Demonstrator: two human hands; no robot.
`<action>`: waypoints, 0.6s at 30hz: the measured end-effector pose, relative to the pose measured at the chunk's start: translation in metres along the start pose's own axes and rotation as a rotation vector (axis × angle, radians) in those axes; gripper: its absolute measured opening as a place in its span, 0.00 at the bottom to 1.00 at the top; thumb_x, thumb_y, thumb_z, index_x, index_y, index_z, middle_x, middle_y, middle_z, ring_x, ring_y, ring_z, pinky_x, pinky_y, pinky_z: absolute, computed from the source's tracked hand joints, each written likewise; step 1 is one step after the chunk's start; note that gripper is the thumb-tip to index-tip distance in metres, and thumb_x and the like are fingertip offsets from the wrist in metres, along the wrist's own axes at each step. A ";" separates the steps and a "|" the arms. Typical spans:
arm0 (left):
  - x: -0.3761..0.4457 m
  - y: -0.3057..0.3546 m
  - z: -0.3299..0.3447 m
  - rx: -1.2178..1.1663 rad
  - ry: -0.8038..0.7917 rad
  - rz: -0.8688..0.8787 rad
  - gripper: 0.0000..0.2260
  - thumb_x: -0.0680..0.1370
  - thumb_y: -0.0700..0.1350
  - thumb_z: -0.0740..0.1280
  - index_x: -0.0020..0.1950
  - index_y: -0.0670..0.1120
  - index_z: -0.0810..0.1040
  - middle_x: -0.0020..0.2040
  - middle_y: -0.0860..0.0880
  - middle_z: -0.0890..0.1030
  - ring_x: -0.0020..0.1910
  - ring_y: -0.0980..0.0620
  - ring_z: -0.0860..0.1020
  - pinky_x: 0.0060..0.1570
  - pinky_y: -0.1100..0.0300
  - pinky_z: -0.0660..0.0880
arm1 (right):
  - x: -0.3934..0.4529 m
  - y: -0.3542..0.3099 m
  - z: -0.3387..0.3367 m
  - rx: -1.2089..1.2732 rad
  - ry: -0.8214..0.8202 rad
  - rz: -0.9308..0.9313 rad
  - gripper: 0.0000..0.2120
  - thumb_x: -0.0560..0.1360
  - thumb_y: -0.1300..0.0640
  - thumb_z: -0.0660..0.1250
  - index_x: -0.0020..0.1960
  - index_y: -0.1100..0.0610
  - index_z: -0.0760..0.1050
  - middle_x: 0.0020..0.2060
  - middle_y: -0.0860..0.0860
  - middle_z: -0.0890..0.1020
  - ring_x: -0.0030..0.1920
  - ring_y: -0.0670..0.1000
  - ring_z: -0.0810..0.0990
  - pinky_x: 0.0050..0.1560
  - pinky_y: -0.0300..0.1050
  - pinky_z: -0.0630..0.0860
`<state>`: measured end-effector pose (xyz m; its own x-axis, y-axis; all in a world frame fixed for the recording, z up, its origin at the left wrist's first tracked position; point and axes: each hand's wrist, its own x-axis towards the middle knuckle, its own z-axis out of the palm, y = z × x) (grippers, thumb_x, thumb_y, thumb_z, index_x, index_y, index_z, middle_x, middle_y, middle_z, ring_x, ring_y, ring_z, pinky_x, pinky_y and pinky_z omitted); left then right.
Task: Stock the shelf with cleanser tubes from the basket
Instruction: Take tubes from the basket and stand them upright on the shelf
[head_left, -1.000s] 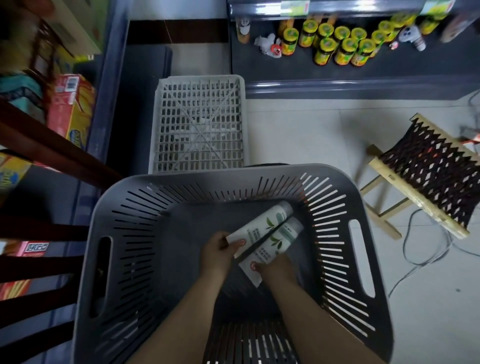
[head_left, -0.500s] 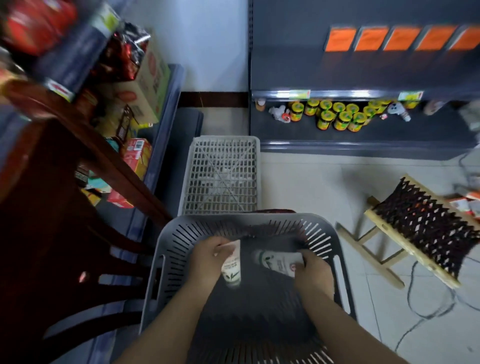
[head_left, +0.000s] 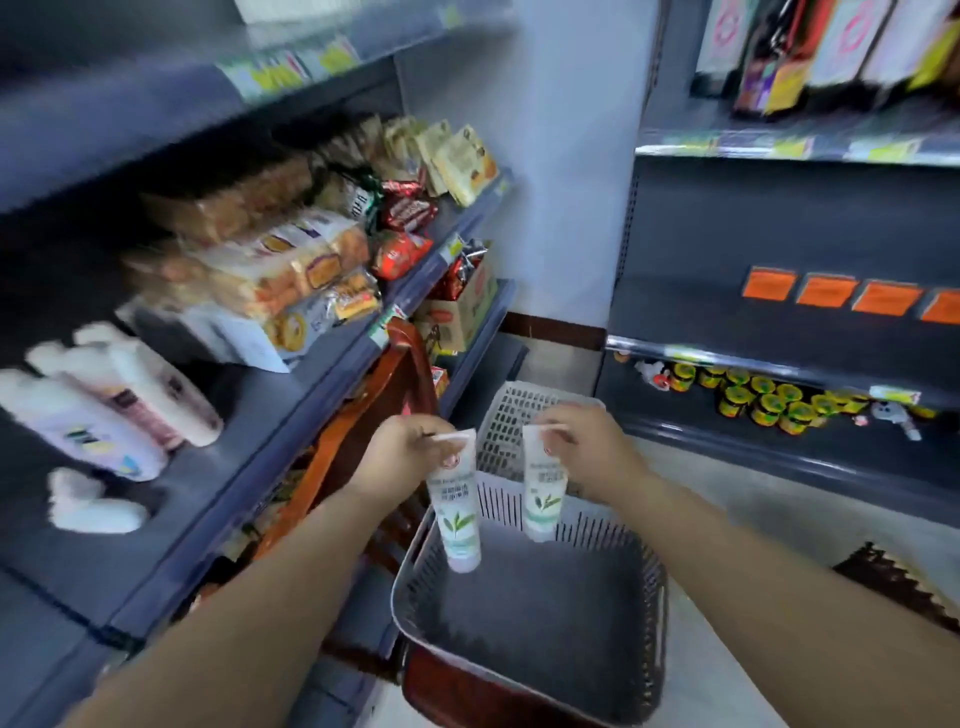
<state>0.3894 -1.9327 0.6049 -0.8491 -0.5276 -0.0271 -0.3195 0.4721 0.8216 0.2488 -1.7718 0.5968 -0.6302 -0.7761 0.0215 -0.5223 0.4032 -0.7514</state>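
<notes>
Your left hand (head_left: 410, 447) pinches the flat crimped end of one cleanser tube (head_left: 457, 512), fingers curled round it, and the tube hangs cap down above the near-left part of the basket (head_left: 655, 613). Your right hand (head_left: 582, 441) grips a second tube (head_left: 543, 493) the same way, and it hangs cap down over the basket's far rim. The two tubes are near each other but apart, and neither touches the basket.

Progress: the picking step is done for these two tubes; both are lifted clear. Placement is not yet done. The visible floor of the basket is bare, so these two appear to be the last of the load, though the near end of the basket is cut off by the frame edge and I cannot confirm it.

The shelf (head_left: 249, 467) on your left is the likely destination. It carries white bottles (head_left: 119, 405) lying at its left end, blurred; I cannot count them exactly. To their right the shelf surface is open.

Count: two tubes, one per hand. One grey basket. One white crate (head_left: 514, 415) just beyond it. A cluster of yellow-lidded jars (head_left: 763, 402) on the low far-right shelf, too small to count reliably.
</notes>
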 end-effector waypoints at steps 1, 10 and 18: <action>-0.008 0.013 -0.012 0.017 0.029 0.020 0.10 0.74 0.37 0.69 0.32 0.45 0.80 0.30 0.51 0.78 0.28 0.64 0.73 0.32 0.71 0.69 | 0.001 -0.019 -0.009 -0.012 -0.001 -0.047 0.08 0.77 0.64 0.61 0.48 0.58 0.79 0.45 0.54 0.81 0.48 0.53 0.77 0.50 0.48 0.73; -0.103 0.131 -0.126 0.123 0.352 0.019 0.07 0.74 0.40 0.69 0.36 0.46 0.78 0.22 0.58 0.76 0.20 0.67 0.71 0.25 0.74 0.66 | -0.009 -0.179 -0.068 0.008 -0.003 -0.401 0.08 0.76 0.65 0.60 0.51 0.60 0.77 0.50 0.56 0.80 0.50 0.56 0.77 0.51 0.51 0.74; -0.200 0.189 -0.221 0.307 0.615 -0.001 0.09 0.74 0.42 0.71 0.34 0.50 0.78 0.29 0.59 0.78 0.25 0.67 0.74 0.30 0.75 0.69 | -0.041 -0.319 -0.067 0.019 -0.047 -0.677 0.08 0.74 0.65 0.60 0.47 0.58 0.78 0.47 0.53 0.81 0.49 0.52 0.77 0.48 0.45 0.71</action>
<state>0.5919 -1.8936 0.8915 -0.4845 -0.7905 0.3747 -0.5024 0.6021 0.6206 0.4024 -1.8364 0.8799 -0.1417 -0.8751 0.4628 -0.7821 -0.1876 -0.5942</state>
